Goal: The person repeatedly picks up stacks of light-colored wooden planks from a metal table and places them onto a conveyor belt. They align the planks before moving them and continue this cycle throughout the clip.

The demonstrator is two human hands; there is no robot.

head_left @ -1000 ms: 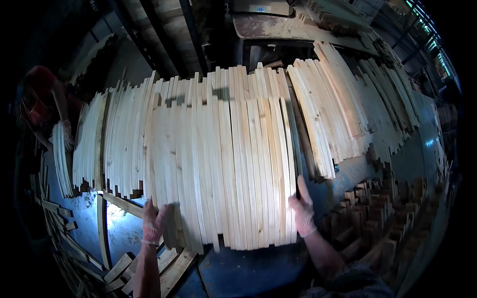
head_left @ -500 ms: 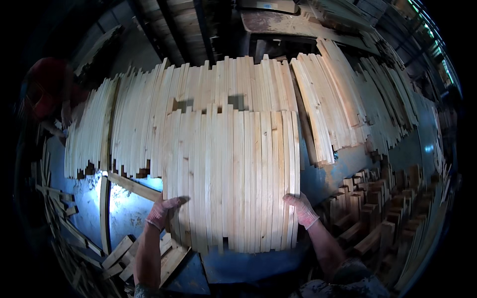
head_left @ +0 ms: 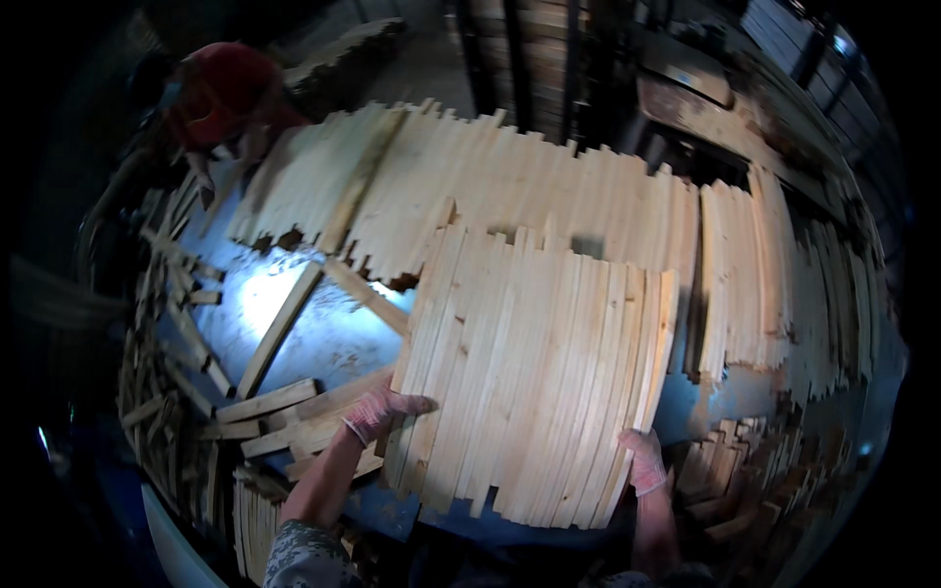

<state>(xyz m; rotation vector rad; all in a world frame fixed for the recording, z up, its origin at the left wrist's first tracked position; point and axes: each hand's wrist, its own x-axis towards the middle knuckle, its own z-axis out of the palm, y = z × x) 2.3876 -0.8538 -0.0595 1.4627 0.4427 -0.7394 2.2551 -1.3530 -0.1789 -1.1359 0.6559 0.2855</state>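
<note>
A broad bundle of pale wooden strips [head_left: 529, 372], lined up side by side, is squeezed between my two gloved hands. My left hand [head_left: 382, 410] grips its left edge, the thumb lying over the top face. On the opposite edge my right hand [head_left: 644, 461] presses with its thumb up and its other fingers hidden behind the wood. The bundle's far end overlaps a long row of similar strips [head_left: 480, 162] on the table. At the bundle's right edge, one strip leans slightly away from the rest.
Loose offcuts [head_left: 279, 412] lie on the blue tabletop [head_left: 368, 338] at left. Further wood strips [head_left: 735, 274] lie at the right, above stacked short pieces [head_left: 725, 461]. A person in red [head_left: 230, 93] bends over the table's far left end. A worn bench [head_left: 696, 113] stands at the back.
My view has swung to the left, so the scene sits further right and tilted. Both hands still hold the bundle, and its right-edge strip now splays out. The person in red shows more fully.
</note>
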